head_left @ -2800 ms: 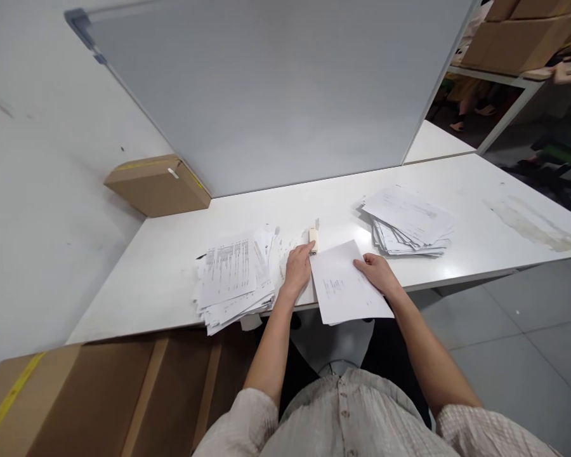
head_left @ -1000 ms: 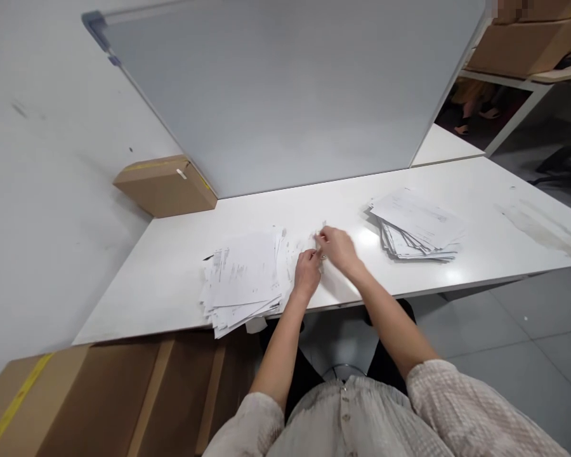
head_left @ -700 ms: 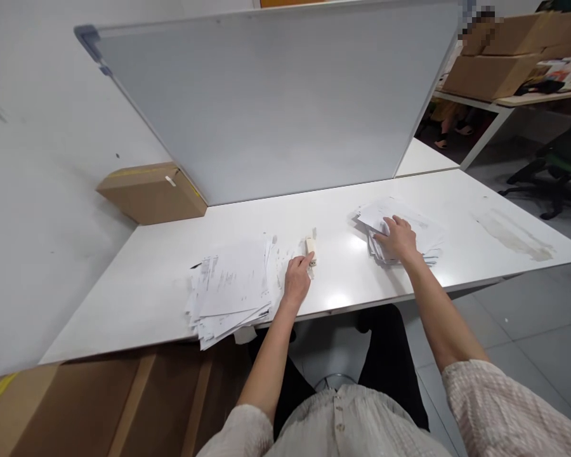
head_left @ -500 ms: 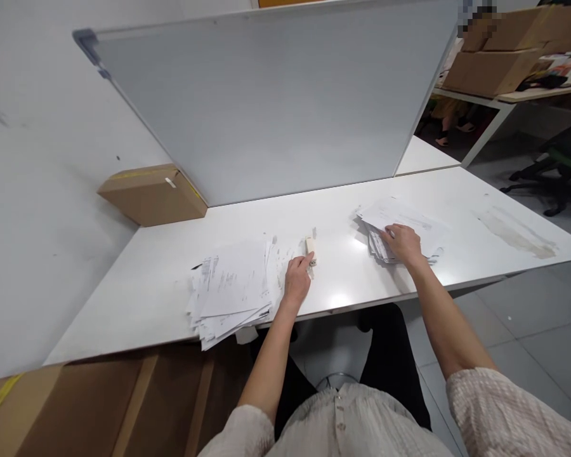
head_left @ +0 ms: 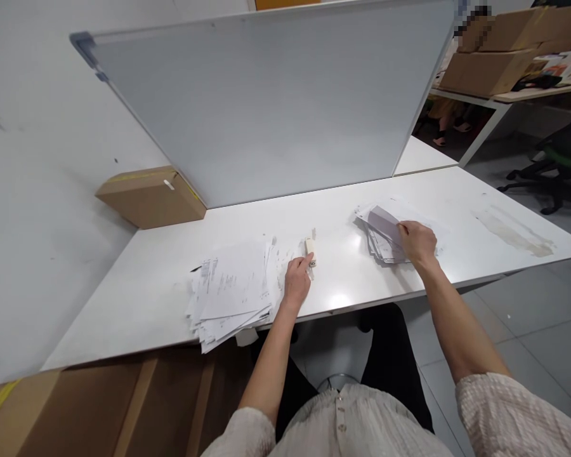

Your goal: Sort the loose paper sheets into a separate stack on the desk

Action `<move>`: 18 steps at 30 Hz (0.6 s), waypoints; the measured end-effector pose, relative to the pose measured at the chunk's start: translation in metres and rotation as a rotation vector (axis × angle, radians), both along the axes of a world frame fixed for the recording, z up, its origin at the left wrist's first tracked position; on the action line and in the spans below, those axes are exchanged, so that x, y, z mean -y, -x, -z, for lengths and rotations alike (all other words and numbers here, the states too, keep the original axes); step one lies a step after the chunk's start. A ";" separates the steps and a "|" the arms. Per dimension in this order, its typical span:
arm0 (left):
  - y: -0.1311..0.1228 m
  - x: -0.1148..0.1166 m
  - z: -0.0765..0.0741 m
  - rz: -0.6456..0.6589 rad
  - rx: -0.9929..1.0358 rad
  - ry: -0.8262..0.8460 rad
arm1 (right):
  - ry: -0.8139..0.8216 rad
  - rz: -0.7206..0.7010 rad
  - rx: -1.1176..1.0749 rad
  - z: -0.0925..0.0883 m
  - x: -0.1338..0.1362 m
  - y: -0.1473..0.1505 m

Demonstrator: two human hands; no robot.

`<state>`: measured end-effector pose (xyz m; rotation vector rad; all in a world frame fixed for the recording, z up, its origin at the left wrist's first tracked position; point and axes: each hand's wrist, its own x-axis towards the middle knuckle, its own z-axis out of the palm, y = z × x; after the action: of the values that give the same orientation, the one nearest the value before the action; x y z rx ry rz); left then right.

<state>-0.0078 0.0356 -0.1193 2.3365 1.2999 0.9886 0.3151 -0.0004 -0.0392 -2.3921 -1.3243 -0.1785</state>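
My left hand (head_left: pixel 297 279) rests on the white table with its fingers closed at the near end of a small cream stapler (head_left: pixel 310 246). Over a loose stack of printed papers (head_left: pixel 385 249), my right hand (head_left: pixel 417 241) pinches the edge of the top sheet (head_left: pixel 384 222). That sheet is lifted and bent over toward the right, so its shaded underside shows. A second, larger pile of papers (head_left: pixel 235 279) lies to the left of my left hand, its sheets uneven and some overhanging the front edge.
A whiteboard (head_left: pixel 276 108) stands along the table's back edge. A cardboard box (head_left: pixel 152 200) sits at the back left, and more cardboard (head_left: pixel 90 406) is below at the left. Stains mark the table (head_left: pixel 457 209) at the right. Behind, a person sits near stacked boxes (head_left: pixel 488 73).
My right hand has moved a little to the right, raising and bending the edge of the top sheet. My left hand has stayed at the stapler.
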 end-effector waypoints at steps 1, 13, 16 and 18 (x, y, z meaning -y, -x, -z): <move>0.000 0.000 -0.001 -0.001 0.009 0.001 | -0.067 -0.018 0.033 -0.004 0.005 0.004; -0.010 0.032 -0.035 0.248 0.946 0.725 | -0.321 -0.461 -0.653 -0.041 0.086 0.131; -0.014 0.036 -0.038 0.194 1.135 0.959 | -0.168 -0.522 -0.858 -0.027 0.075 0.122; -0.014 0.036 -0.036 0.143 1.207 1.006 | -0.108 -0.468 -0.778 -0.018 0.059 0.101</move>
<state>0.0062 -0.0002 -0.0837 0.7659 0.7520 1.0298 0.2140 -0.0589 -0.0209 -1.6933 -1.3556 0.7143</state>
